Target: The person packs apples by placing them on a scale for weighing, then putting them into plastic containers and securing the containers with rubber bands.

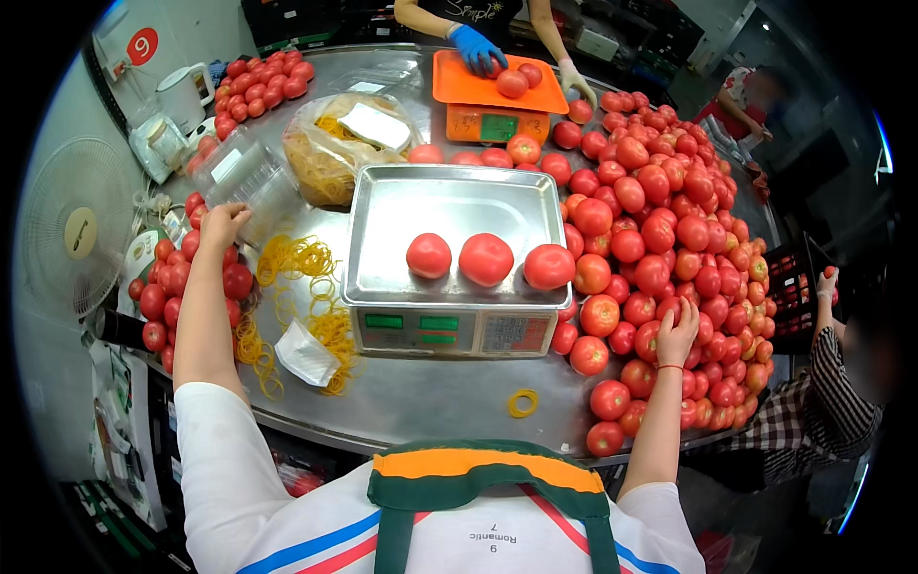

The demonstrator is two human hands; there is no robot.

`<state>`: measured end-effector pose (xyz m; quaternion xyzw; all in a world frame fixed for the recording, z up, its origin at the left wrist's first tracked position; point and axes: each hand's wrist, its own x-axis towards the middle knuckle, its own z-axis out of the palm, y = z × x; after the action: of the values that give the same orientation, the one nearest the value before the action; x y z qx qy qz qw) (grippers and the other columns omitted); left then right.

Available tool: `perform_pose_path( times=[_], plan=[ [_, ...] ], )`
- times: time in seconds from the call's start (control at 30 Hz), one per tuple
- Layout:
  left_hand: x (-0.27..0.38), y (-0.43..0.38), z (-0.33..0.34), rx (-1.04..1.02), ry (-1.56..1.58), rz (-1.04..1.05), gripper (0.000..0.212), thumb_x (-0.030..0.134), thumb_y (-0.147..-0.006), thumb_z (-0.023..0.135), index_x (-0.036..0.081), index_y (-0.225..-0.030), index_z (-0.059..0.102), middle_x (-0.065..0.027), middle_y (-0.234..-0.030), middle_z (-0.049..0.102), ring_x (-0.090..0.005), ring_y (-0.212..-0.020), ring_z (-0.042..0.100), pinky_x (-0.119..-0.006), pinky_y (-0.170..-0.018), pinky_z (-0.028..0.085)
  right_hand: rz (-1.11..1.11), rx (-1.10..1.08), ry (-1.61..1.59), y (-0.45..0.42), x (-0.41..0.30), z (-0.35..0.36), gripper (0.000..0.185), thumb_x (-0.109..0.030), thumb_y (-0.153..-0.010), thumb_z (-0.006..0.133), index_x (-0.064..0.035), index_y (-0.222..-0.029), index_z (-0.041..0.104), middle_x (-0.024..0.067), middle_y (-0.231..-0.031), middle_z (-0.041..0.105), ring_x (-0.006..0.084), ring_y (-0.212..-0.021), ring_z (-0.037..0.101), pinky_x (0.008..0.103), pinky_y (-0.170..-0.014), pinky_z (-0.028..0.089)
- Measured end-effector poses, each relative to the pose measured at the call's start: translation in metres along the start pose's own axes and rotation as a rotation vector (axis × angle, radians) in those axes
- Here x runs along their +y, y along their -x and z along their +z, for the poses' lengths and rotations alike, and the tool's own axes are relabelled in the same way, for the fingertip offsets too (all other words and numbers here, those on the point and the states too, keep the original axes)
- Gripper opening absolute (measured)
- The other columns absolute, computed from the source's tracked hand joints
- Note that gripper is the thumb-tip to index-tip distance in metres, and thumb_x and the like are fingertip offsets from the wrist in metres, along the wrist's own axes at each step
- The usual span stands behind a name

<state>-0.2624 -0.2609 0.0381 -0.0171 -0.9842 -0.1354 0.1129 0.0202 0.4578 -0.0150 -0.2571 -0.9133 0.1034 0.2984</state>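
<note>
My left hand [224,222] is at the near edge of some clear plastic containers [247,176], its fingers bent. Whether it grips one is hard to see. On the right, my right hand [678,333] lies against a large heap of red tomatoes [652,233], fingers over them; a firm hold on one cannot be made out. Between my arms stands a digital scale [448,333] with a steel tray [459,197]. Two tomatoes [486,260] sit on the tray, and a third [549,267] is at its right edge.
Yellow rubber bands [294,258] and a folded white paper [308,353] lie left of the scale. Behind it are a bag of rubber bands [323,161] and an orange scale [502,82], where a co-worker's blue-gloved hand [477,50] touches tomatoes. More tomatoes [168,290] lie left.
</note>
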Motion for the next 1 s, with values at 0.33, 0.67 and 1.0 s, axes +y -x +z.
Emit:
perform_pose_path(
  times=[0.33,0.67,1.0],
  plan=[
    [-0.003,-0.018,0.006,-0.313,0.261,-0.131,0.037,0.033,-0.082,0.060,0.001,-0.099,0.065,-0.0102,-0.090,0.067,-0.0170,-0.085,0.060,-0.030,-0.079,0.045,-0.065,0.050,0.041,-0.001,0.017,0.007,0.038,-0.014,-0.082,0.053,-0.0049,-0.119,0.051,0.0200,-0.125,0.043,0.0357,-0.117,0.041,0.0425,-0.100,0.033],
    [-0.024,-0.019,-0.007,-0.573,0.507,-0.224,0.039,0.033,-0.082,0.064,0.003,-0.107,0.063,-0.0046,-0.100,0.065,-0.0136,-0.094,0.056,-0.029,-0.087,0.041,-0.034,0.022,0.018,0.003,0.011,0.006,0.037,-0.015,-0.084,0.050,-0.0054,-0.120,0.050,0.0190,-0.127,0.041,0.0351,-0.118,0.039,0.0426,-0.100,0.032],
    [0.023,0.002,-0.007,0.549,-0.195,0.129,0.005,0.011,-0.081,0.055,0.006,-0.082,0.053,-0.0104,-0.083,0.053,-0.0293,-0.090,0.051,-0.040,-0.083,0.040,-0.067,0.061,0.003,-0.003,0.009,0.012,0.038,-0.016,-0.083,0.051,-0.0050,-0.119,0.051,0.0198,-0.127,0.041,0.0355,-0.118,0.040,0.0427,-0.100,0.032]
  ],
)
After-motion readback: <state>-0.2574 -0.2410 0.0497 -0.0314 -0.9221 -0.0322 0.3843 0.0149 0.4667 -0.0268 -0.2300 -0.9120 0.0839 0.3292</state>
